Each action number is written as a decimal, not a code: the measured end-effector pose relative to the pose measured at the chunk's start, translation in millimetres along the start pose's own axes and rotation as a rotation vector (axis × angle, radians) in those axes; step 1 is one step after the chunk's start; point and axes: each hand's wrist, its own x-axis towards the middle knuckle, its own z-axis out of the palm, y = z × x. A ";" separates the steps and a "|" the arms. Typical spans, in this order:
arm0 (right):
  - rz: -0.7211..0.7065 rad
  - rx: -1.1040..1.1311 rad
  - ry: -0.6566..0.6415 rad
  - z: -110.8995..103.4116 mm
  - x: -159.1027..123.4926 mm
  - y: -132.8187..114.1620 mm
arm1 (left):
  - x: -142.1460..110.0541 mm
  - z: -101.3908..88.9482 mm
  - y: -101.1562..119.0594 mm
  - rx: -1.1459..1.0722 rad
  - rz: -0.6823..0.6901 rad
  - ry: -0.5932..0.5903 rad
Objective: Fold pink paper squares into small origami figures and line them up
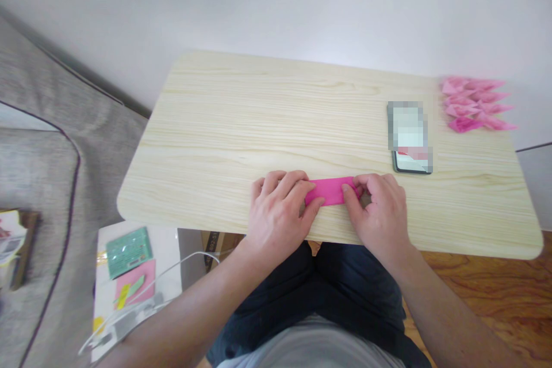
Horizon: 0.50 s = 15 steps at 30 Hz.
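Note:
A narrow strip of folded bright pink paper (330, 191) lies near the front edge of the pale wooden table (259, 121). My left hand (282, 204) pinches its left end between thumb and fingers. At the other end, my right hand (382, 207) grips the paper, the thumb pressing on top and the fingers curled around the end. Both ends of the strip are partly hidden by my fingers. Beyond my right hand rests a phone (411, 161) with its screen lit, mostly blurred out.
Several folded pink paper pieces (476, 103) stand in rows at the table's far right corner. To the lower left, a white surface (166, 241) holds a green packet (129, 253), pink paper (149, 279) and a white power strip (129, 322) with cable. A grey sofa (99, 161) stands left.

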 end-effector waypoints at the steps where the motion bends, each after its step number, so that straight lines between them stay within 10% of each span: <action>1: 0.011 0.012 0.001 0.3 -0.2 0.2 | -0.2 -0.2 -0.2 -0.001 0.000 0.001; 15: -0.003 -0.004 0.001 -7.3 -9.7 6.6 | -1.4 -0.6 -1.9 0.005 0.003 -0.011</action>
